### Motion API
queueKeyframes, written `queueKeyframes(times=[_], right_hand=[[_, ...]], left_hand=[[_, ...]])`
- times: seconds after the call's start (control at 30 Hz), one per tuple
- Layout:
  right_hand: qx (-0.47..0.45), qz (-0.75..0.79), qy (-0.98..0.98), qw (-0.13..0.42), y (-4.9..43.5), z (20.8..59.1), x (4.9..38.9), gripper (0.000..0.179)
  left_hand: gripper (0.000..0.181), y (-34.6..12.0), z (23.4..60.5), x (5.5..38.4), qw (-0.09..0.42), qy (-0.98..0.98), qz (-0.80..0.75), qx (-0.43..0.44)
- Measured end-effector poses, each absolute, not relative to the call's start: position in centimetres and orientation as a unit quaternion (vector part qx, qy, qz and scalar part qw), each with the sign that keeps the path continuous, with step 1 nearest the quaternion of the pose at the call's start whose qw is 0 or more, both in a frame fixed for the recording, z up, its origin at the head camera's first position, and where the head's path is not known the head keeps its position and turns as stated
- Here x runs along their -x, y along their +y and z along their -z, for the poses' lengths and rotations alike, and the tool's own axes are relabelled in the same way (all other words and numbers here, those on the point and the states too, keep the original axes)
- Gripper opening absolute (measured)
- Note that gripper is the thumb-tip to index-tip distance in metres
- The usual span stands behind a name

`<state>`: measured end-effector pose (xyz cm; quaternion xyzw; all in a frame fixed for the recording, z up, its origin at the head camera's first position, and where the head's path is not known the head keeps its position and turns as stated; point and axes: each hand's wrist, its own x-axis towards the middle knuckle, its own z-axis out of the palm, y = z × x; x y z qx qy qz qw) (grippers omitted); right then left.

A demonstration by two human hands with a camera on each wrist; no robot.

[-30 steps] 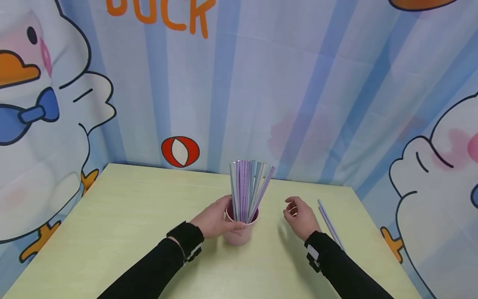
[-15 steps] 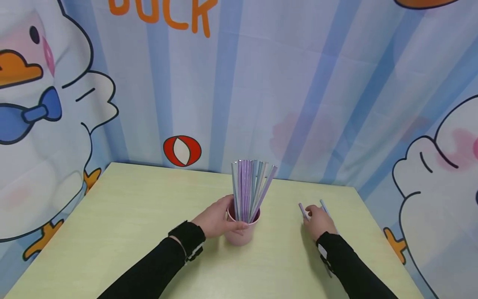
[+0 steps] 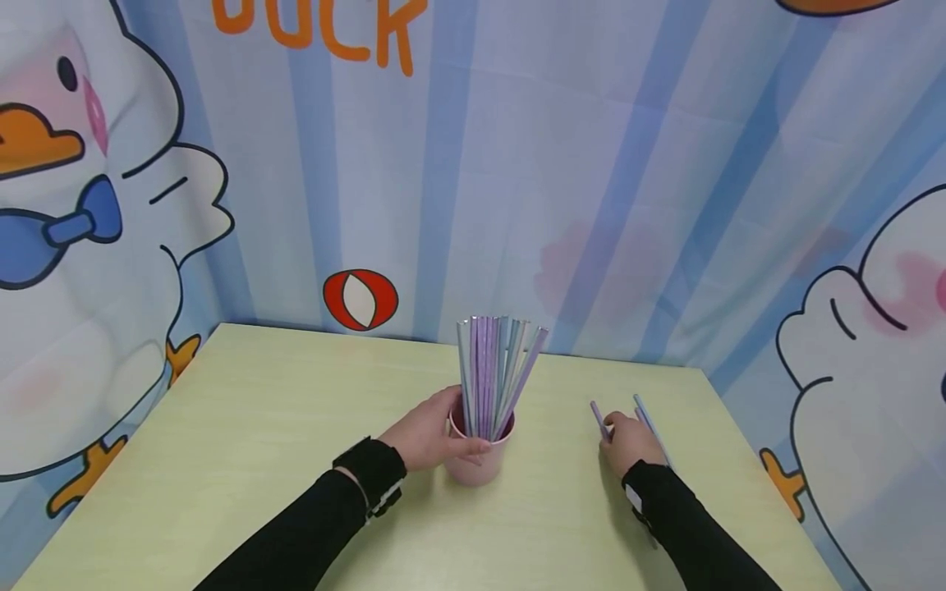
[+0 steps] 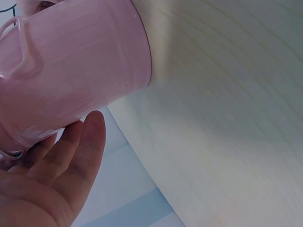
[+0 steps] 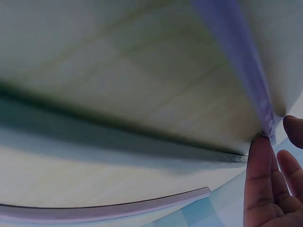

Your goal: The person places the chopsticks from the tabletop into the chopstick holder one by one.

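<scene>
My left hand (image 3: 429,435) grips a pink cup (image 3: 473,468) near its rim, fingers on the far side and thumb across the front. Several blue, purple and clear straws (image 3: 488,377) stand upright in it, a few leaning right. In the left wrist view the pink cup (image 4: 80,61) shows a small handle, with curled fingers (image 4: 90,137) along its side. On the right, my right hand (image 3: 631,443) has thumb and fingertips around a purple straw (image 3: 599,414) low over the table. The right wrist view shows this purple straw (image 5: 241,56) between thumb and forefinger.
Beside the right hand lie a blue straw (image 3: 643,408) and another purple one, partly hidden by the hand. The pale yellow table (image 3: 296,410) meets a duck-printed curtain (image 3: 502,164) along its back and sides.
Over the second, my right hand has moved right and down to the purple straw, which now shows at its fingertips. My left hand stays on the cup. Little differs in the last half second.
</scene>
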<state>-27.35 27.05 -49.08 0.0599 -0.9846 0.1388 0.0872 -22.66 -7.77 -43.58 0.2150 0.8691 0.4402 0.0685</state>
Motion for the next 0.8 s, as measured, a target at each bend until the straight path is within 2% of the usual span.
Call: queueKeyframes(times=[0.43, 0.8], right_hand=[[-0.048, -0.147, -0.986, 0.065, 25.6, 48.5, 27.0, 0.028], [-0.058, -0.183, -0.981, 0.032, 23.6, 47.8, 26.4, 0.038]], left_hand=[[0.09, -7.7, 43.5, 22.6, 0.074, 0.866, -0.448, -0.21], [0.093, -7.6, 43.7, 22.6, 0.078, 0.867, -0.45, -0.2]])
